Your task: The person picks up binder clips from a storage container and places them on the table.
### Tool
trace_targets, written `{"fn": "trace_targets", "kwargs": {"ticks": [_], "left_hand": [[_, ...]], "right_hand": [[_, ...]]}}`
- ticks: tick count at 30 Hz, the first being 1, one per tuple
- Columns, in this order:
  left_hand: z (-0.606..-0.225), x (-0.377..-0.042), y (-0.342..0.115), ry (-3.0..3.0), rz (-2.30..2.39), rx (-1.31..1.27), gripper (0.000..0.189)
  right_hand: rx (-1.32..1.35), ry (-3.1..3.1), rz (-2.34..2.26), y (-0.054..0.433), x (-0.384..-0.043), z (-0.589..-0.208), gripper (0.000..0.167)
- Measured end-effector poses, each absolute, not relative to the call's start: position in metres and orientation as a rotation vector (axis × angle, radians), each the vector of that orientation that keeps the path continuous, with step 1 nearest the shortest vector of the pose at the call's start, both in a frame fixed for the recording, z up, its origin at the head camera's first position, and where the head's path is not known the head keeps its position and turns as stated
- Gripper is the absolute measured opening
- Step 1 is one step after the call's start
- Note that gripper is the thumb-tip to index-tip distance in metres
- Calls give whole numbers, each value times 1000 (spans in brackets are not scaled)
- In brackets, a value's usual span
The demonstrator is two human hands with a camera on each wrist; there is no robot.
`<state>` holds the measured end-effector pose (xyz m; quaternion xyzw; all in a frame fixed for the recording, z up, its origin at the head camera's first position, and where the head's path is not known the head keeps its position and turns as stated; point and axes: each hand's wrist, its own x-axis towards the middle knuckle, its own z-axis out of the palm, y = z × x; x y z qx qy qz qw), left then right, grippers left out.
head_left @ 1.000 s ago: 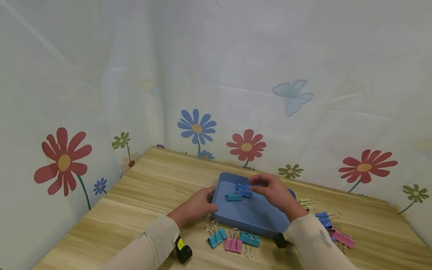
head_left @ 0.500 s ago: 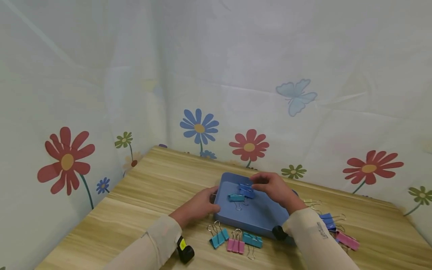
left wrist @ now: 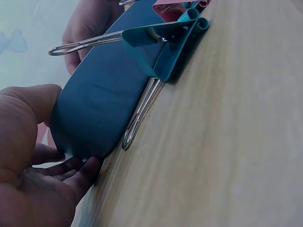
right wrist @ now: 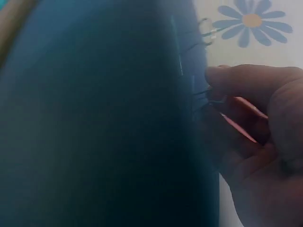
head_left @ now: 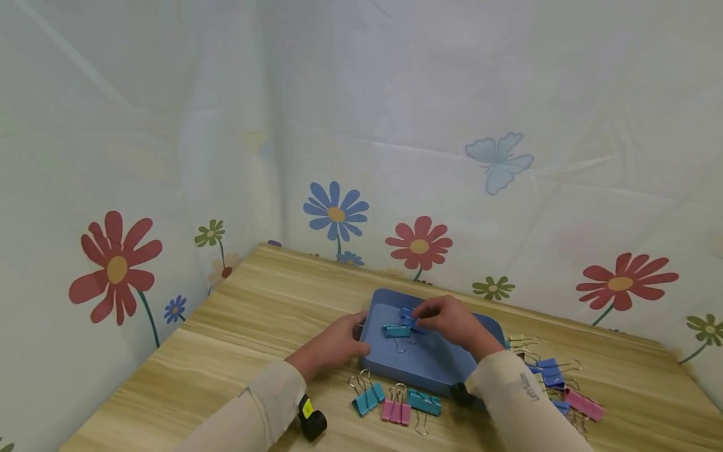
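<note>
A shallow blue tray [head_left: 432,358] lies on the table, its side wall [left wrist: 99,104] close up in the left wrist view. My left hand [head_left: 330,344] grips the tray's left end, thumb at the rim and fingers curled against the wall. Inside the tray are a teal binder clip [head_left: 396,331] and blue binder clips [head_left: 407,312], partly hidden by my right hand [head_left: 452,321]. In the right wrist view, the right thumb and fingers [right wrist: 236,80] pinch a blue binder clip by its wire handle [right wrist: 208,97].
In front of the tray lie a teal clip [head_left: 368,398], a pink clip [head_left: 396,412] and another teal clip [head_left: 425,402]. Right of the tray is a cluster with a blue clip [head_left: 550,371] and a pink clip [head_left: 584,405]. A flower-printed curtain [head_left: 361,125] hangs behind the wooden table [head_left: 271,289].
My right hand has lowered slightly and moved left onto a blue clip in the tray. The left hand keeps its grip on the tray. The view has shifted a little.
</note>
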<state>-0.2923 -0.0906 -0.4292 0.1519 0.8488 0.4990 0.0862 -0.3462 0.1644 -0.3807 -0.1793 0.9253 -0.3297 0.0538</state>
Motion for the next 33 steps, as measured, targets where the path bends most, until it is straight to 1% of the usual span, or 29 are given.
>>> {"fn": "trace_targets", "kwargs": {"ticks": [10,18,23,33], "left_hand": [[-426,-291,-87,2525,1481,429,79],[-426,-290,-89,2514,1496,445,79],[-429,-291,-90,2523,1486,435,80],[-432,-294,-91,2518,1490,430,79]], "right_hand": [[-562,2933,-869,167,-339,-384,10],[-550,2989,-900,171,-331,-380,8],[-530,3005,-937,175,-325,-378,10],[-579,3081,-914,187,-315,-373,12]]}}
